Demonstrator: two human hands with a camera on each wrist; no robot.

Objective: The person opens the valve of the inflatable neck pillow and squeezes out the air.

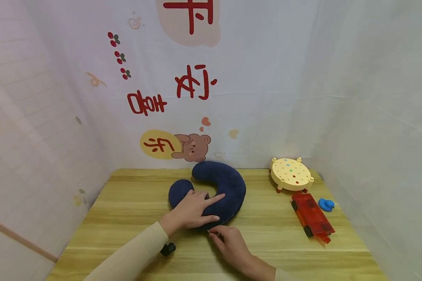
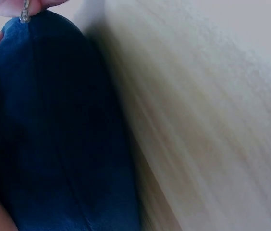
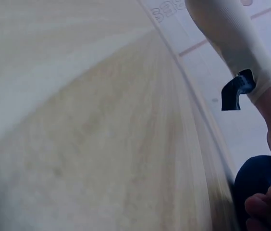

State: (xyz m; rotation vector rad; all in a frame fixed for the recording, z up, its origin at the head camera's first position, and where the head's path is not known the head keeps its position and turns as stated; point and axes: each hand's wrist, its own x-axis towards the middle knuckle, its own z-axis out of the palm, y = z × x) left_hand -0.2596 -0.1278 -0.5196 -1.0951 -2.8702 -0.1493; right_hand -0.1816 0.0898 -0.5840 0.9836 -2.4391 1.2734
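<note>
Navy U-shaped neck pillow [image 1: 236,191] lies on the worktop [image 1: 267,222], beneath the left hand [image 1: 194,210] and just beyond the right hand [image 1: 232,246]. The left hand rests across its near side, fingers extended and spread over the fabric, not curled round it. The right hand pinches a small metal zip pull [image 2: 25,8] between thumb and finger at the pillow's near edge, just beside the left thumb.

Judging by its plump, rounded shape and velvety-looking cover, it should be light, soft and springy, with little risk of breaking; the cloth probably grips well but gives and bunches under a tug. A flat palm close to the zip would steady it best, while the little pull wants a fingertip pinch, drawn along the seam line [image 2: 61,156] rather than across it, lest fabric snag.
</note>
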